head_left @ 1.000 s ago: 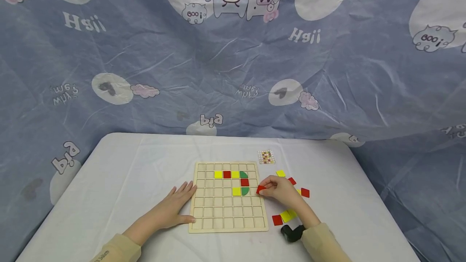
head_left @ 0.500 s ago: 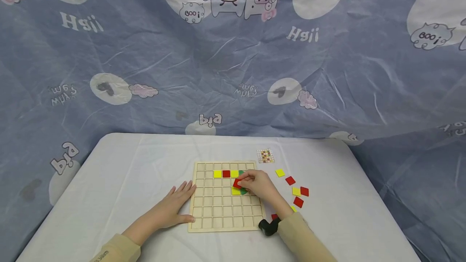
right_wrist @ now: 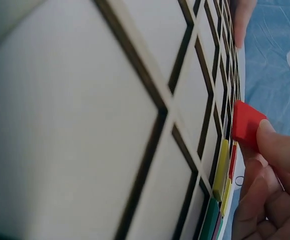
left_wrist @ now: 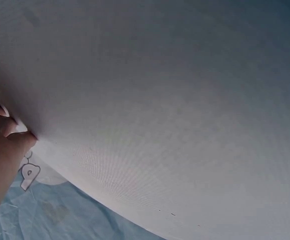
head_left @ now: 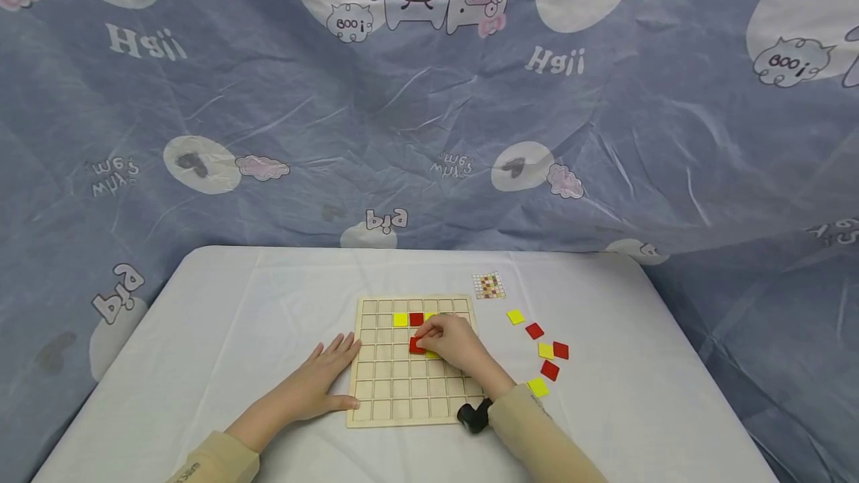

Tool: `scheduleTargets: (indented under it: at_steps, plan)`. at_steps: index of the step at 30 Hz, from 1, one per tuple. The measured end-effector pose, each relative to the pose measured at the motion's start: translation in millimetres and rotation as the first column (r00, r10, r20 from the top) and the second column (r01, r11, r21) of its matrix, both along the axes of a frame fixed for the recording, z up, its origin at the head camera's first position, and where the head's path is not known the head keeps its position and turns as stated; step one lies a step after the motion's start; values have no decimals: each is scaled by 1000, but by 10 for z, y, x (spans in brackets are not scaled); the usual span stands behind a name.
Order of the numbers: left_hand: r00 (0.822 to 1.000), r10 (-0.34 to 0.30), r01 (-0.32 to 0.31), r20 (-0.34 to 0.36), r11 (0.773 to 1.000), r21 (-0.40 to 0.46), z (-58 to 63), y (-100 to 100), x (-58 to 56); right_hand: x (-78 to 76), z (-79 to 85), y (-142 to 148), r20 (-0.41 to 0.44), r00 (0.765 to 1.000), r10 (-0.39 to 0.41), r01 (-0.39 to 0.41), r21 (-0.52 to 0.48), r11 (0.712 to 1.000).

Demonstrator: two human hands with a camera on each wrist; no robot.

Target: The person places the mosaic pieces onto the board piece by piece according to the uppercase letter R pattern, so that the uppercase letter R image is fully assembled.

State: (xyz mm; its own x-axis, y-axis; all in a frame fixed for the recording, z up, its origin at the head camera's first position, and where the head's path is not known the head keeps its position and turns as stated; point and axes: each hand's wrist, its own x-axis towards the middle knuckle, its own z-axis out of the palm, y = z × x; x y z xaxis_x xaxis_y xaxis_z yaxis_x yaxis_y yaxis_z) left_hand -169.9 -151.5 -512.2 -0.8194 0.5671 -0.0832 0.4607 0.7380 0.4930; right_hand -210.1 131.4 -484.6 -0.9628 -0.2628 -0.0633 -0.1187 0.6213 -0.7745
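Note:
My right hand pinches a red square tile over the wooden grid board, left of a yellow tile partly under my fingers. The right wrist view shows thumb and fingers on the red tile, tilted at the grid, with a yellow tile and a green piece nearer the camera. Along the upper row sit a yellow tile, a red one and another yellow one; my right hand covers the pieces beside them. My left hand rests with straight, spread fingers at the board's left edge.
A small printed pattern card lies beyond the board's upper right corner. Several loose red and yellow tiles, such as a red one, are scattered right of the board. A black device hangs under the right wrist. White cloth covers the table.
My right hand has carried the red tile leftward from the board's right edge to its middle, left of the lower yellow tile. My left hand has stayed in place.

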Motion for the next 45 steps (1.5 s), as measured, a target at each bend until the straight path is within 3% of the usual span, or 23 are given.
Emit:
scheduleTargets:
  at_steps: [18, 23, 26, 32, 45]
  plan:
    - [1000, 21, -21, 2, 1000, -5, 35, 20, 13, 10, 19, -104, -31, 999, 11, -6, 165, 986]
    - [1000, 26, -26, 6, 1000, -8, 39, 25, 18, 11, 41, -14, 5, 1000, 0, 0, 92, 996]
    - [1000, 22, -22, 5, 1000, -6, 30, 20, 16, 8, 79, 119, 21, 999, -34, 34, 39, 999]
    - [1000, 11, -11, -10, 1000, -5, 8, 8, 7, -8, 127, 485, 71, 981, -178, 179, -8, 984]
    - [1000, 7, -7, -10, 1000, -1, 20, 10, 12, 156, 102, 1483, 92, 929, -357, 351, 78, 933]
